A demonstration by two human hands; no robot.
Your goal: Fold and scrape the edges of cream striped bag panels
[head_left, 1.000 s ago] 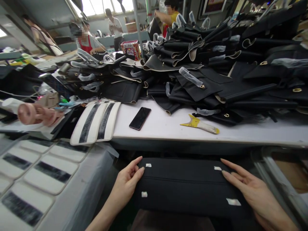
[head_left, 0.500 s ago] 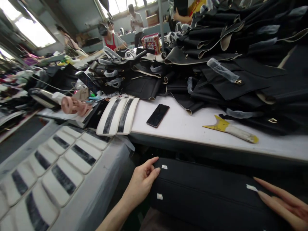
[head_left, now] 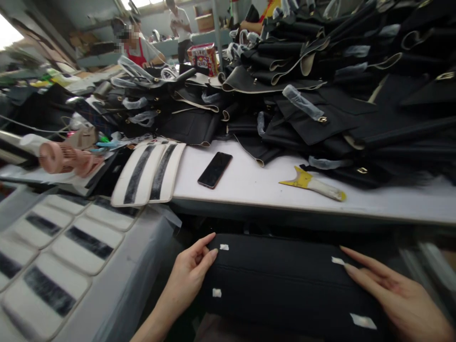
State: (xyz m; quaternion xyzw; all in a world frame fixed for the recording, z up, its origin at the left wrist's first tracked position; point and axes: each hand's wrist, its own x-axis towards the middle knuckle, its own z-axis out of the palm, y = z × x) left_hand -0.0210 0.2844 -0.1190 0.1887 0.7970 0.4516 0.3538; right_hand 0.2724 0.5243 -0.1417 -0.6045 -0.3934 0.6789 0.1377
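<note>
A flat black leather panel (head_left: pixel 285 280) with small white tape tabs at its corners lies across my lap, below the table edge. My left hand (head_left: pixel 190 270) rests on the panel's left end, fingers loosely curled with the fingertips on its top corner. My right hand (head_left: pixel 395 297) lies flat on the right end, fingers stretched out toward a white tab (head_left: pixel 337 261). Neither hand grips anything.
The white table (head_left: pixel 263 190) holds a black phone (head_left: pixel 214 169), a yellow-handled scraper (head_left: pixel 313 183) and a big heap of black leather pieces (head_left: pixel 320 95). White padded strips with dark bands (head_left: pixel 147 173) and a pink fan (head_left: pixel 60 159) lie to the left. Other people work at the back.
The view has swung back to the right and slightly down. My right hand shows more fully on the panel's right end. My left hand stays at the left corner.
</note>
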